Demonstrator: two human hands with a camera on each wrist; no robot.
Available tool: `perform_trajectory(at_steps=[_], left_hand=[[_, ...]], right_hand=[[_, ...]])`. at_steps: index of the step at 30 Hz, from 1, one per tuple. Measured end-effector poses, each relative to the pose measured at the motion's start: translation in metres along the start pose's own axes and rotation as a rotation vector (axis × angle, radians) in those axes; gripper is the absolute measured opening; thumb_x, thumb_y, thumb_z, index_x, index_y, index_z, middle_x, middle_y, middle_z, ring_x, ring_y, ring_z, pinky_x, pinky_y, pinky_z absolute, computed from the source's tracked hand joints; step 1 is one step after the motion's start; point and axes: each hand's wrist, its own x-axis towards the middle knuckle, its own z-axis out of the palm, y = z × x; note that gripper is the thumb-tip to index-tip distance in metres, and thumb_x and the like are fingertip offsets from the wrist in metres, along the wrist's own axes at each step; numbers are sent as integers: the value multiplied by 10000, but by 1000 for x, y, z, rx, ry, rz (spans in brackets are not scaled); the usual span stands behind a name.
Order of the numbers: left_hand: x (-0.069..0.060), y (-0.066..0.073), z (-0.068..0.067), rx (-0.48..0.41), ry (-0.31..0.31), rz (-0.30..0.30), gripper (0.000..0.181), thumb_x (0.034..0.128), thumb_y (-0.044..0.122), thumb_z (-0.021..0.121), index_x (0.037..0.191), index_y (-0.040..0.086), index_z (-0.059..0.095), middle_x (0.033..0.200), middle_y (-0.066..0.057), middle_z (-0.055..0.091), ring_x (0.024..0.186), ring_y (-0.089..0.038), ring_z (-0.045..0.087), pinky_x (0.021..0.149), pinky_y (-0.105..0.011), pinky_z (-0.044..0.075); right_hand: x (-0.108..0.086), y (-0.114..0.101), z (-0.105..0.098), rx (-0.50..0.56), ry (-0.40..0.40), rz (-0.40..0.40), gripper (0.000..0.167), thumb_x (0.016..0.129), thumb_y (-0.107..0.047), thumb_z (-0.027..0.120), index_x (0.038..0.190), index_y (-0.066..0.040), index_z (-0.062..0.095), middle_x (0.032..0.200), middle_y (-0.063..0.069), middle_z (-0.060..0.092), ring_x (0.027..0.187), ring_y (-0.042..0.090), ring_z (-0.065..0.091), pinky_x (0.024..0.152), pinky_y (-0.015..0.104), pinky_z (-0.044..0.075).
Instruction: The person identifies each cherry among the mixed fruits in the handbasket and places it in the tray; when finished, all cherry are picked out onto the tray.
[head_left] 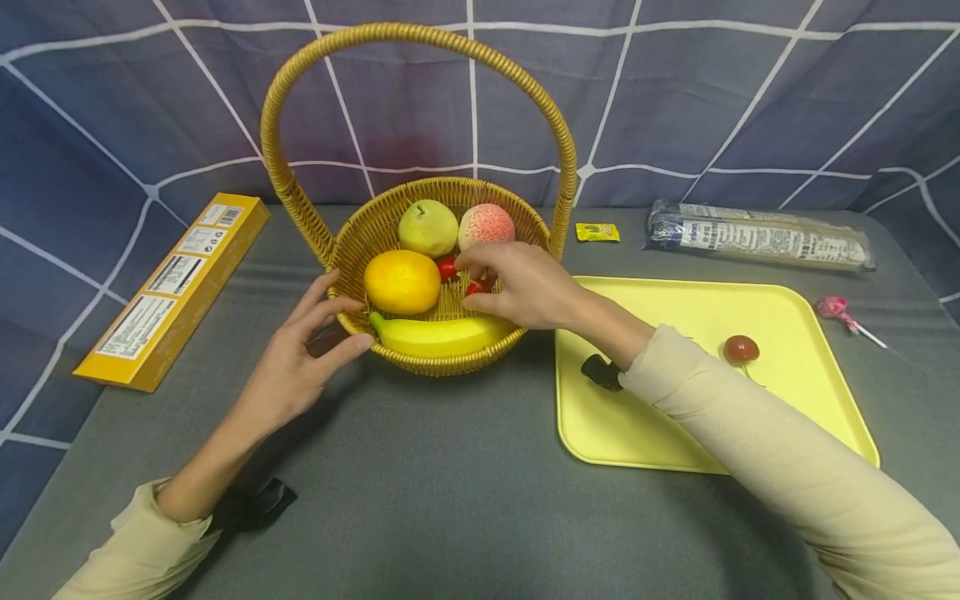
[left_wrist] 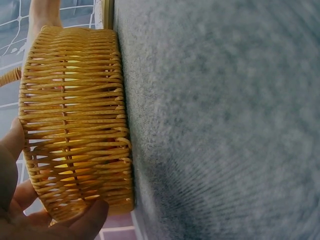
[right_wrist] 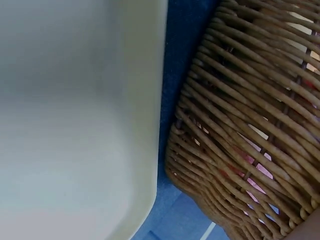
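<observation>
A wicker basket [head_left: 442, 365] with a tall handle stands at the centre back. In the head view my left hand [head_left: 300, 362] holds its left rim, and in the left wrist view its fingers lie against the woven wall [left_wrist: 80, 115]. My right hand [head_left: 525, 283] reaches inside the basket, fingertips around a small red fruit [head_left: 480, 287]. Another red fruit [head_left: 447, 267] lies beside it. Around them are a yellow-orange fruit [head_left: 402, 282], a banana [head_left: 442, 335], a green fruit [head_left: 428, 228] and a pink peach [head_left: 487, 225]. The right wrist view shows the basket's outside [right_wrist: 250, 110].
To the right, a yellow tray [head_left: 675, 442] holds a dark red round thing [head_left: 741, 350]. Behind it are a yellow packet [head_left: 597, 232] and a clear package [head_left: 757, 236]. A pink lollipop [head_left: 834, 308] lies right of the tray. At left lies an orange-yellow box [head_left: 174, 292].
</observation>
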Motion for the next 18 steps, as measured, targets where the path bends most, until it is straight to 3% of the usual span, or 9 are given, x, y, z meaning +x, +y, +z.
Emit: perform_trajectory(at_steps=[9, 14, 18], left_hand=[[0, -1, 0, 1, -2, -7, 390, 958, 158, 675, 1287, -25, 570, 1623, -85, 181, 1308, -414, 442, 1004, -556, 439], [0, 0, 0, -1, -4, -12, 395, 958, 164, 676, 1289, -24, 570, 1624, -83, 178, 1313, -428, 430, 1009, -584, 431], [1, -1, 0, 3, -3, -11, 394, 957, 164, 677, 1286, -25, 571, 1623, -83, 182, 1307, -425, 439, 1004, -579, 437]], right_hand=[[-10, -1, -2, 88, 86, -87, 224, 863, -188, 776, 1033, -56, 718, 913, -18, 690, 823, 141, 591, 755, 335, 495], [-25, -6, -6, 123, 202, -201, 170, 865, -205, 782, 968, -75, 744, 888, -36, 660, 760, 113, 550, 664, 346, 507], [-38, -12, -10, 137, 283, -278, 148, 847, -174, 795, 954, -83, 748, 916, -25, 645, 769, 84, 554, 606, 285, 523]])
